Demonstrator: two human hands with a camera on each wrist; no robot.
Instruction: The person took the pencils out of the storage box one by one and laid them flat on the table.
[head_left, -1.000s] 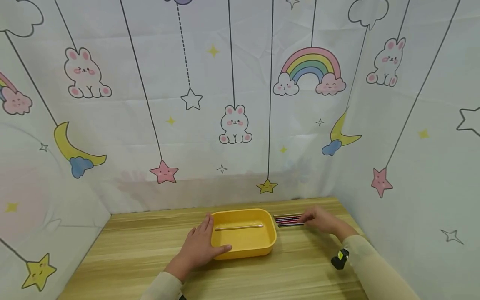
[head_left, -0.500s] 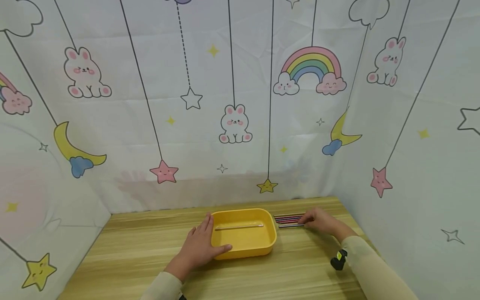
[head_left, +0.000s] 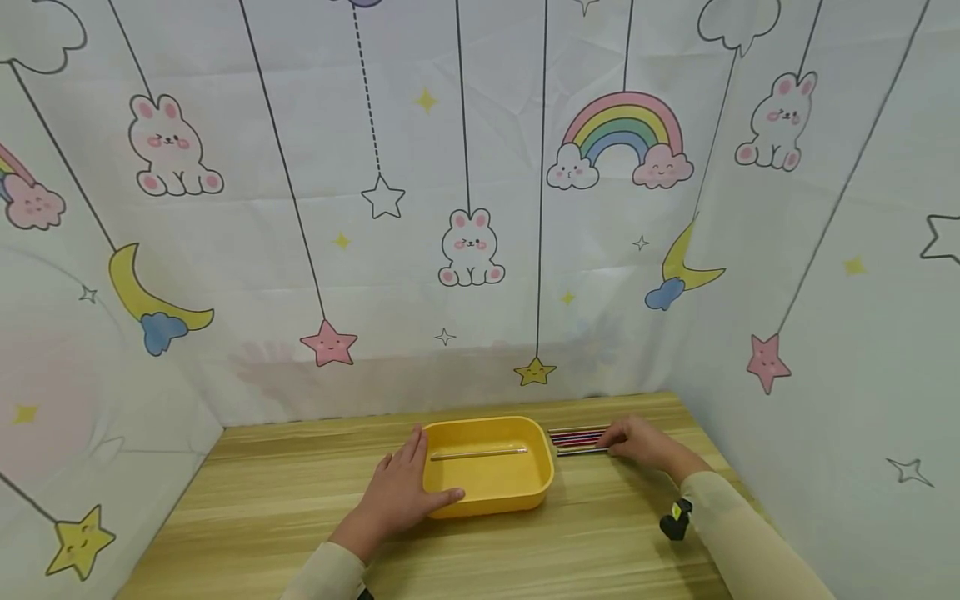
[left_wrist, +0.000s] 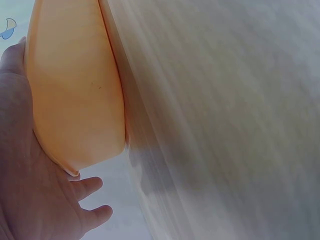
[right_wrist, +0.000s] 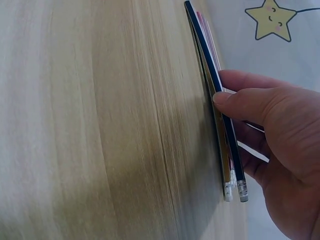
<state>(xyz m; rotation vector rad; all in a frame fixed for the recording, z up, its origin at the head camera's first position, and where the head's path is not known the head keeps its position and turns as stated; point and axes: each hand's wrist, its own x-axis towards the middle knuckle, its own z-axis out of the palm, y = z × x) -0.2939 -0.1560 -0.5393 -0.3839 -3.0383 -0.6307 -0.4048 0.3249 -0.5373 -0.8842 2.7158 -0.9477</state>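
A yellow plastic tub (head_left: 487, 504) stands on the wooden table, with one gold pencil (head_left: 480, 454) lying inside along its back part. My left hand (head_left: 401, 487) rests on the tub's left end, fingers straight along the rim and thumb over the front edge. To the right of the tub lies a row of several pencils (head_left: 576, 436), red and dark ones among them. My right hand (head_left: 645, 442) pinches a dark pencil (right_wrist: 210, 55) between thumb and index finger. In the right wrist view its eraser end points toward the bottom, beside a gold pencil (right_wrist: 218, 135).
A wood-grain table (head_left: 480, 554) reaches back to a white cloth backdrop (head_left: 390, 275) printed with bunnies, stars and moons. The cloth also hangs at both sides. A black wrist camera (head_left: 677, 521) sits at the right sleeve.
My right hand has shifted very slightly, and the front pencils have parted a little from the rest of the row. The left hand and the tub have stayed in place.
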